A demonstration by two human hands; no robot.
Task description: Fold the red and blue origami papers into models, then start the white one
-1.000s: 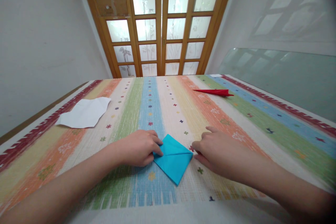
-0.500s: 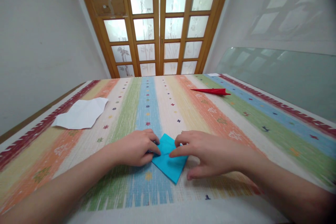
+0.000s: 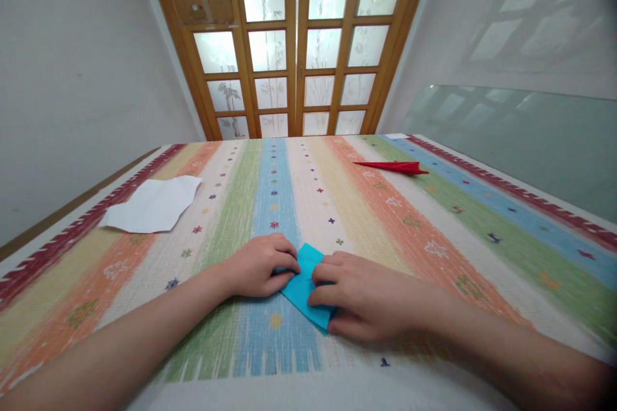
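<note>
Looked like a home, probably a dining or living room. Wooden double doors [image 3: 294, 45] with frosted glass panes, etched with a plant pattern, filled the top centre of the frame. Plain white walls [image 3: 72, 77] ran down both sides. A table took up the lower half, covered by a striped cloth [image 3: 385, 205] in red, orange, green and blue with small printed motifs, the household kind. A glass panel [image 3: 520, 135] stood at the right, reflecting the door panes. Craft bits lay on the cloth: white paper [image 3: 154, 207] at the left, red folded paper [image 3: 393, 167] upper right, blue paper [image 3: 303, 282] at centre bottom. No tools, machines or shelving showed.
</note>
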